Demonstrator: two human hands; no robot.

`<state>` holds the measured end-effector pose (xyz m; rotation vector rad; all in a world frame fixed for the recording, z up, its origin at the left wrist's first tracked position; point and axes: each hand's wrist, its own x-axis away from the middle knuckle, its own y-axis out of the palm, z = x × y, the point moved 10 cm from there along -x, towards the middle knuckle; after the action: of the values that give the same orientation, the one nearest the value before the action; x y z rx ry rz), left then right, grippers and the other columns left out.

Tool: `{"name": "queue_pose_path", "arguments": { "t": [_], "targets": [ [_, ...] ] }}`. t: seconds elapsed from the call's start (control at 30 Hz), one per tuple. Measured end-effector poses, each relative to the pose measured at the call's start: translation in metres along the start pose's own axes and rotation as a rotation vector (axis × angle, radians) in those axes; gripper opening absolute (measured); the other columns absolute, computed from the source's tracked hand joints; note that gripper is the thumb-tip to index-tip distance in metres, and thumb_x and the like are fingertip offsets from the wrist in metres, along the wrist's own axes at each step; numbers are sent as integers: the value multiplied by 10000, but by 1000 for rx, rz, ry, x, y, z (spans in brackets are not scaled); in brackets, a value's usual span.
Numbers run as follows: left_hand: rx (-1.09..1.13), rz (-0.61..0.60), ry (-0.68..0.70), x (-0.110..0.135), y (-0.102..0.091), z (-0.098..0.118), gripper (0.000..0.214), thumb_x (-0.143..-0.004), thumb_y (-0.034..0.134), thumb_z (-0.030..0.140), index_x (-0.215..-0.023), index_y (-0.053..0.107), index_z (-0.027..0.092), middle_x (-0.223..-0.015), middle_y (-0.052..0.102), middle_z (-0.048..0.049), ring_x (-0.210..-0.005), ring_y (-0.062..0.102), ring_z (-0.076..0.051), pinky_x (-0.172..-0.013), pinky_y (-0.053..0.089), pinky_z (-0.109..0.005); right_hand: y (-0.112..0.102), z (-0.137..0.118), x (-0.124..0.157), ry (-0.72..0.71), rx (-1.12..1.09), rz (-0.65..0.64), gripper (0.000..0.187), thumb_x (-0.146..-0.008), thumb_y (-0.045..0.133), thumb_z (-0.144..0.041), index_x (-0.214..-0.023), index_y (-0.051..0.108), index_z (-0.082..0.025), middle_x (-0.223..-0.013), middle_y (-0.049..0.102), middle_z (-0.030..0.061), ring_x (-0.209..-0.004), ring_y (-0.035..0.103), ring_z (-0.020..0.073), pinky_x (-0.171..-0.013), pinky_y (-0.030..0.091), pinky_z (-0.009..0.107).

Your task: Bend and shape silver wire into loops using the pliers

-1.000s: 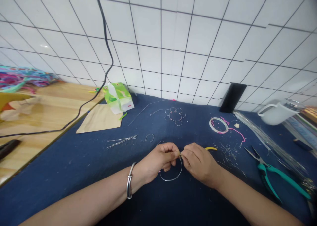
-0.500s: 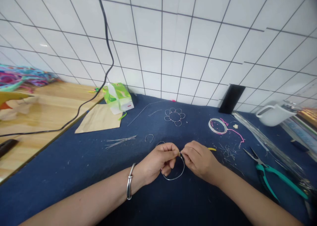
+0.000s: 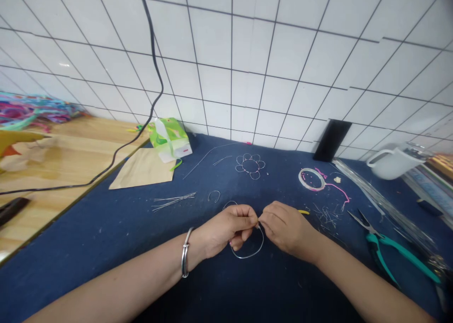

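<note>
A thin silver wire (image 3: 249,256), bent into a loop, hangs below my two hands. My left hand (image 3: 235,226) is closed, thumb and forefinger pinching the wire near the top of the loop. My right hand (image 3: 285,228) is closed as well, its fingertips on the same spot of wire and almost touching the left ones. The exact join between the fingertips is hidden. A yellow tip (image 3: 303,212) shows behind my right hand; its other end is out of sight. Beyond the hands lies a flower-shaped wire ring (image 3: 243,171) with several looped petals.
Teal-handled pliers (image 3: 406,257) lie open at the right, near wire offcuts (image 3: 326,215) and a white ring with pink cord (image 3: 300,181). Straight wires (image 3: 173,200) and a small bent wire (image 3: 214,196) rest at left. A white mug (image 3: 389,166) stands far right.
My fingertips have shifted slightly at the top of the wire loop, and the dark gap between them has nearly closed. Both hands otherwise stay in place, still pinching.
</note>
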<state>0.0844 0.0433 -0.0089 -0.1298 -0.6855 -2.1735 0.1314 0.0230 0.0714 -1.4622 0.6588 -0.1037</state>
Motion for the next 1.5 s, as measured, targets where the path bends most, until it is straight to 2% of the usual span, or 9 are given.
{"name": "queue_pose_path", "arguments": {
  "t": [0.2, 0.37, 0.53, 0.63, 0.77, 0.97, 1.1, 1.3, 1.5],
  "targets": [
    [-241, 141, 142, 4, -12, 21, 148, -842, 455, 284, -760, 486, 166, -513, 431, 66, -391, 328, -42, -384, 234, -173, -13, 14, 0, 124, -72, 129, 118, -831, 418, -105, -819, 524, -156, -781, 539, 56, -744, 487, 160, -665, 437, 314],
    [-530, 191, 267, 10, -9, 42, 156, -836, 451, 211, -701, 500, 150, -539, 400, 58, -494, 342, -57, -464, 271, -180, -9, 17, 1, 215, -138, 133, 137, -832, 393, -99, -805, 514, -159, -755, 527, 51, -730, 480, 156, -652, 440, 307],
    [-245, 102, 118, 4, -8, 19, 108, -817, 473, 220, -730, 485, 158, -524, 344, 74, -421, 268, -44, -396, 198, -183, -3, -3, 2, -6, -18, 44, 160, -828, 398, -77, -892, 535, -130, -809, 540, 80, -768, 471, 180, -692, 436, 346],
    [-109, 41, 94, 3, -4, 12, 98, -817, 481, 226, -745, 493, 161, -502, 326, 82, -391, 234, -36, -388, 193, -184, -5, 5, 1, 59, -127, 54, 141, -840, 399, -100, -891, 523, -141, -799, 539, 65, -754, 471, 164, -681, 437, 325],
    [-111, 48, 126, 3, -6, 15, 121, -826, 480, 237, -737, 509, 160, -461, 327, 85, -379, 239, -38, -388, 219, -185, -6, 19, 0, 208, -263, 88, 109, -843, 408, -126, -854, 512, -155, -799, 535, 50, -750, 473, 144, -673, 432, 295],
    [-197, 50, 95, 3, -7, 13, 113, -818, 480, 217, -728, 513, 159, -453, 344, 80, -375, 256, -41, -375, 215, -184, -7, 9, -1, 101, -208, -8, 119, -830, 405, -113, -829, 521, -142, -817, 526, 58, -763, 446, 149, -688, 420, 298],
    [-197, 64, 93, 3, -8, 13, 103, -812, 481, 209, -726, 511, 160, -459, 333, 82, -379, 252, -41, -374, 213, -180, -2, 9, -1, 109, -148, -57, 127, -838, 395, -119, -814, 518, -136, -803, 522, 58, -756, 443, 155, -683, 417, 303],
    [-123, 48, 58, 2, -9, 7, 85, -802, 494, 195, -726, 513, 163, -437, 323, 86, -362, 232, -43, -367, 206, -183, 6, 2, 1, 48, -79, -12, 153, -828, 384, -86, -781, 519, -142, -770, 523, 66, -739, 444, 165, -678, 421, 327],
    [98, -57, 60, 4, 7, 5, 125, -834, 501, 215, -723, 500, 159, -415, 332, 89, -343, 207, -32, -380, 208, -185, -9, 17, 1, 227, -401, 182, 112, -795, 435, -87, -822, 513, -163, -764, 523, 37, -723, 473, 137, -648, 423, 283]
  ]
}}
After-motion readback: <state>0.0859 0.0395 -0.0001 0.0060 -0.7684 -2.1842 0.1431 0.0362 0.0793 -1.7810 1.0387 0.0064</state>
